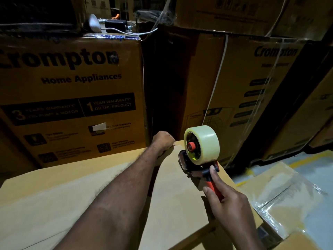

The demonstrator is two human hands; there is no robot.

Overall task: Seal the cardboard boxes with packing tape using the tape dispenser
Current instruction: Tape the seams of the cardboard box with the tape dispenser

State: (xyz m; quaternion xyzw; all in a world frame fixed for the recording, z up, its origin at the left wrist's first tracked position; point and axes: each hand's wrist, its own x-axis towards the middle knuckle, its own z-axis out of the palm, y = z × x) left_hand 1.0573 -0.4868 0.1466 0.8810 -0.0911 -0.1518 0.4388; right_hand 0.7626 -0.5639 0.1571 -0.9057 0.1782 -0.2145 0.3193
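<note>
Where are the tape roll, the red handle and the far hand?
Tape roll (207, 139): head view, on its pale outer band.
Red handle (214, 188): head view, on its bare middle stretch.
Left hand (163, 140): head view, on the back of the fist.

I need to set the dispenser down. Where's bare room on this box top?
The left flap, between the left arm and the printed carton, is bare. The right flap is crowded by the tape dispenser and right hand.
</note>
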